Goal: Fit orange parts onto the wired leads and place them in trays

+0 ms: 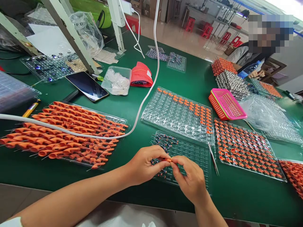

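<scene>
My left hand and my right hand meet over a clear blister tray near the table's front edge. Between their pinched fingertips they hold a small orange sleeve piece. The tray under them carries small dark components in its left cells. To the left lies a clear tray heaped with long orange sleeved wire pieces. Beyond my hands sits a larger clear tray, partly filled with small orange parts along its far and right side.
A white cable sweeps across the green table. Tweezers lie beside the near tray, with a full tray of orange parts and a pink basket to the right. A phone and clear box are behind. Another person sits far right.
</scene>
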### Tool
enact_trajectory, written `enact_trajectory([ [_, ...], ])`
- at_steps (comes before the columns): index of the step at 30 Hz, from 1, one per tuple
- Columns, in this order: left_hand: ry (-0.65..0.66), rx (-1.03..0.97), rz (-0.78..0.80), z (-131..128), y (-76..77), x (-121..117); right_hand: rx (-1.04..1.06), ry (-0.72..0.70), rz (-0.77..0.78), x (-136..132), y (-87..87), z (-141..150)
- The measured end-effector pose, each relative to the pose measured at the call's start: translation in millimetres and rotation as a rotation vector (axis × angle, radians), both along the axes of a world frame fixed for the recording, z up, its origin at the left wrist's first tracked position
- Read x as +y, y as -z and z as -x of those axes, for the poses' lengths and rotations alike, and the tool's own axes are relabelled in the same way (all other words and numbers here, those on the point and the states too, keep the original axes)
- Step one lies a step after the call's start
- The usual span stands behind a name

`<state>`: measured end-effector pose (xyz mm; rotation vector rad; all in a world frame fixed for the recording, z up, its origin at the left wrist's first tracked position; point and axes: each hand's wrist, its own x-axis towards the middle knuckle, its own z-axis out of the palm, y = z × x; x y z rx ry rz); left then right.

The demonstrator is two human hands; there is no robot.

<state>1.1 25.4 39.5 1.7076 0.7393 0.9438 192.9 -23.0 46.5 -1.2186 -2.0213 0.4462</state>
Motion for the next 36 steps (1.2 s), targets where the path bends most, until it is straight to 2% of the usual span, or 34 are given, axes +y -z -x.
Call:
enact_trajectory([
  [4,0.002,0.018,0.076,0,-1.4,1,-0.009,-0.01,-0.017,1,1.2,-1],
  [8,0.029,0.005,0.23,1,-0.3,1,0.004,-0.021,-0.023,1,-0.1,-2],
  [11,0.011,-0.023,0.285,1,2.7,0,-0.001,0.075,-0.003,2,-3.1,-2],
  [14,-0.076,0.04,0.166,1,4.8,-3,-0.003,0.188,0.013,3,-6.1,0],
  [17,-0.147,0.124,0.015,0,5.7,-5,-0.003,0.202,0.015,4,-7.0,2],
  [25,-0.164,0.137,-0.258,0,5.9,-3,-0.026,0.218,0.073,5,-4.7,3],
  [30,-0.152,0.151,-0.261,1,1.8,-3,0.007,0.237,0.14,4,-9.0,4],
  [36,-0.157,0.162,-0.106,4,-3.0,-1,0.005,0.299,0.178,5,-11.7,1],
])
